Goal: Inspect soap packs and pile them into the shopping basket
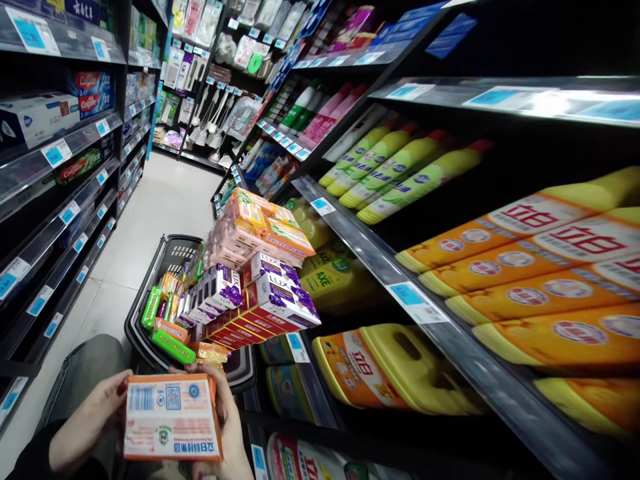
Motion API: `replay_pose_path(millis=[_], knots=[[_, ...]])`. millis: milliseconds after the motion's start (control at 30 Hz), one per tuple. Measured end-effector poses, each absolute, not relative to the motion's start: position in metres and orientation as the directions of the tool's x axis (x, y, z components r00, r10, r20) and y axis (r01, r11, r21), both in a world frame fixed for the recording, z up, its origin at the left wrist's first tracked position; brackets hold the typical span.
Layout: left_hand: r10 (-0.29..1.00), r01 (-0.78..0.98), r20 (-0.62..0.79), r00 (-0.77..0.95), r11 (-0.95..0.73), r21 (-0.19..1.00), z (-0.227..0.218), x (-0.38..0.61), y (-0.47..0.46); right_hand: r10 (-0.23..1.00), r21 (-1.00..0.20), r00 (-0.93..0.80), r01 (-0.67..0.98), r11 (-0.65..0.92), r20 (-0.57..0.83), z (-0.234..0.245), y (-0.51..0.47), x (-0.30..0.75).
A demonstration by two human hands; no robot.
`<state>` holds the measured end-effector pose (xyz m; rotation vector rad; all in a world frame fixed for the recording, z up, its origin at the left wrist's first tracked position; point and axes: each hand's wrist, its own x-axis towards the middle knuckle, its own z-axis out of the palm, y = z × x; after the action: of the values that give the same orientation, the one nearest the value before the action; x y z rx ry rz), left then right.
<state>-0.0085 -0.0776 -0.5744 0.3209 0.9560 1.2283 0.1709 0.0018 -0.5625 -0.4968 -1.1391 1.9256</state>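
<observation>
At the bottom of the head view, a soap pack (170,417) in a white and orange wrapper is held upright between my two hands, its printed barcode side facing me. My left hand (95,407) grips its left edge, fingers partly hidden behind it. Around the right edge closes my right hand (229,413), with fingertips over the top. Just beyond is a black shopping basket (165,257) holding green and orange soap packs (173,345). Purple and white LUX soap boxes (285,300) and a shrink-wrapped stack of orange soap packs (267,227) are piled at its right side.
Shelves with yellow detergent jugs (360,367), orange detergent bottles (540,293) and lime-green bottles (420,173) lean close on the right. Toothpaste boxes (90,93) line the left shelves. A tiled aisle floor (165,193) runs between, toward hanging kitchen utensils (213,113).
</observation>
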Motion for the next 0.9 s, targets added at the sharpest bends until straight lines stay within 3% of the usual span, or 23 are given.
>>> replay_pose_path(millis=[67, 133, 233, 333, 433, 567, 700, 800, 900], knots=[[0.890, -0.607, -0.440, -0.120, 0.285, 0.742, -0.566, -0.007, -0.076, 0.825, -0.849, -0.558, -0.476, -0.228, 0.091, -0.569, -0.001, 0.167], [0.866, -0.457, -0.404, -0.296, 0.243, 0.856, -0.560, -0.008, -0.075, 0.824, -0.860, -0.561, -0.455, -0.230, 0.076, -0.573, -0.005, 0.164], [0.805, 0.008, -0.226, -0.549, 0.275, 0.961, -0.555, -0.014, -0.075, 0.802, -0.876, -0.597, -0.392, -0.279, 0.012, -0.578, -0.010, 0.158], [0.795, 0.476, 0.023, -0.606, 0.339, 0.812, -0.559, -0.023, -0.074, 0.835, -0.865, -0.548, -0.397, -0.307, -0.045, -0.581, -0.016, 0.148], [0.818, 0.739, 0.238, -0.524, 0.298, 0.604, -0.567, -0.026, -0.072, 0.890, -0.834, -0.437, -0.436, -0.337, -0.131, -0.586, -0.021, 0.139], [0.797, 0.891, 0.435, -0.419, 0.271, 0.363, -0.573, -0.015, -0.073, 0.927, -0.803, -0.296, -0.480, -0.353, -0.231, -0.592, -0.024, 0.134], [0.769, 0.946, 0.552, -0.323, 0.271, 0.176, -0.572, -0.004, -0.074, 0.941, -0.856, -0.161, -0.392, -0.338, -0.297, -0.596, -0.019, 0.140], [0.781, 0.945, 0.533, -0.327, 0.252, 0.211, -0.577, -0.001, -0.074, 0.959, -0.925, -0.127, -0.260, -0.279, -0.254, -0.595, -0.011, 0.151], [0.780, 0.887, 0.464, -0.420, 0.245, 0.391, -0.584, 0.006, -0.073, 0.968, -0.977, -0.179, -0.091, -0.195, -0.177, -0.591, -0.006, 0.159]])
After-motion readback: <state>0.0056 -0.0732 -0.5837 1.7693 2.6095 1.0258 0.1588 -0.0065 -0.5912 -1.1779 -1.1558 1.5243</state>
